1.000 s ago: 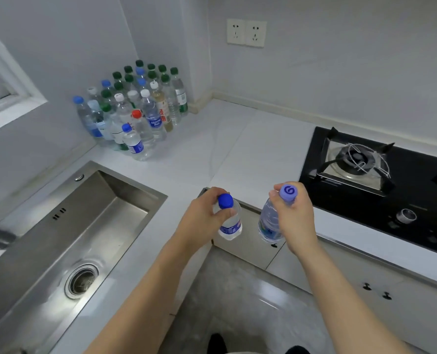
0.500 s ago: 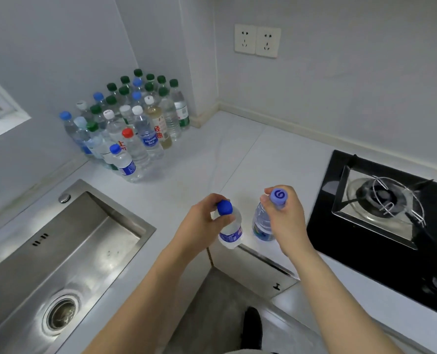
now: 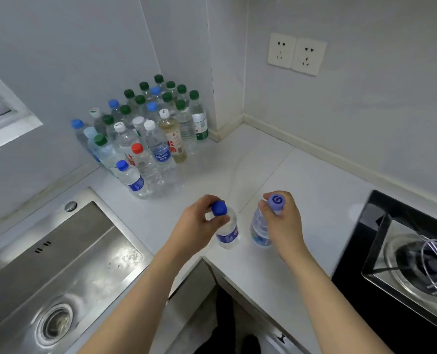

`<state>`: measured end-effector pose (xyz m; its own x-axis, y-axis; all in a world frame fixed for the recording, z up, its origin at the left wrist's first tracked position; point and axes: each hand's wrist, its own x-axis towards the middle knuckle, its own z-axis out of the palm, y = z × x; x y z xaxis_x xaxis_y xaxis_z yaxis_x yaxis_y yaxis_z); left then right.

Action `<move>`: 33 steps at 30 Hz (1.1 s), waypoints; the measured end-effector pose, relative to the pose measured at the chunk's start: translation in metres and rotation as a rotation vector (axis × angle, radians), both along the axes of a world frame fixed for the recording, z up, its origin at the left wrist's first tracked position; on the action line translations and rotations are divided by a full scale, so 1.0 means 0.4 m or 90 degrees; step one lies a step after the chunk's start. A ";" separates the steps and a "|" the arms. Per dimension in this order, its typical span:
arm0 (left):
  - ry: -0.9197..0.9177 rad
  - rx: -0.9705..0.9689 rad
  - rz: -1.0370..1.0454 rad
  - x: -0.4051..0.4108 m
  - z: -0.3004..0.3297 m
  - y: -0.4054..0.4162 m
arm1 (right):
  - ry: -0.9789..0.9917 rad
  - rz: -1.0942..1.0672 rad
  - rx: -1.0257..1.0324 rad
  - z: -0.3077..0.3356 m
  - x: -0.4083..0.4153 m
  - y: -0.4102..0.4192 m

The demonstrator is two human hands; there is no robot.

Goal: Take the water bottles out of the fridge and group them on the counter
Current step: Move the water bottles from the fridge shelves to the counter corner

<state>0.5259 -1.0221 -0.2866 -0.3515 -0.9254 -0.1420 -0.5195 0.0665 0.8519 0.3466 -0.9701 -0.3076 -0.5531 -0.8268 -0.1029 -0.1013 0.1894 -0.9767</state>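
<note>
Both hands had carried their bottles forward over the counter [image 3: 301,180]. Left hand [image 3: 195,226] gripped one dark-blue-capped bottle [image 3: 227,229] by its neck; right hand [image 3: 285,223] gripped one lilac-capped bottle [image 3: 259,229]. Roughly two dozen grouped bottles [image 3: 146,131] (mostly green-capped) stood in the corner.

One left hand [image 3: 194,226] and one right hand [image 3: 285,226], with one bottle gripped in each: a dark-blue-capped bottle [image 3: 228,233] and a pale-blue-capped bottle [image 3: 259,228]. In the corner cluster [image 3: 146,141], roughly two dozen bottles: about twelve green caps, six blue, five white, one red. Elsewhere two wall sockets [image 3: 296,53], one sink [image 3: 59,251], one gas burner [image 3: 422,264].
</note>
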 end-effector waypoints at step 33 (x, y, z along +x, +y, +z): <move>-0.098 -0.065 0.159 -0.033 -0.131 -0.682 | 0.105 0.187 0.026 -0.087 0.020 -0.878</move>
